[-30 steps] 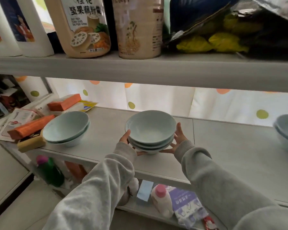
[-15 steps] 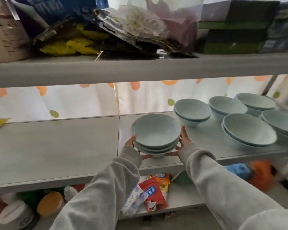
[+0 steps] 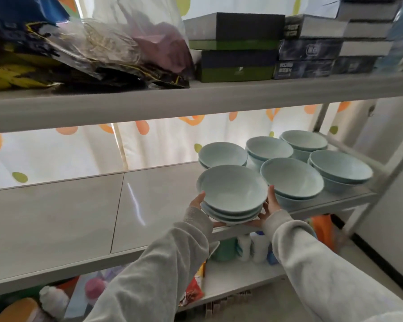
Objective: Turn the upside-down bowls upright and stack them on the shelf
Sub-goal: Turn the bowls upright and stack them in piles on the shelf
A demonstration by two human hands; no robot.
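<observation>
I hold a stack of three upright pale blue bowls [image 3: 232,194] between both hands, over the front edge of the middle shelf [image 3: 149,205]. My left hand [image 3: 199,202] cups its left side and my right hand [image 3: 270,205] its right side. Just right of it stands another upright stack [image 3: 291,180], almost touching. Behind are more upright stacks: one at the back left [image 3: 222,154], one in the middle [image 3: 269,148], one at the back right [image 3: 304,140] and one at the far right [image 3: 340,169].
The upper shelf [image 3: 196,101] overhangs closely, loaded with plastic bags [image 3: 91,49] and dark boxes [image 3: 237,45]. A white upright post [image 3: 396,163] closes the right end. Bottles and packets [image 3: 249,249] fill the shelf below. A dotted curtain [image 3: 79,149] hangs behind.
I have carried the stack of bowls to the right along the shelf, from beside the boxes at the left end to the group of stacks at the right end.
</observation>
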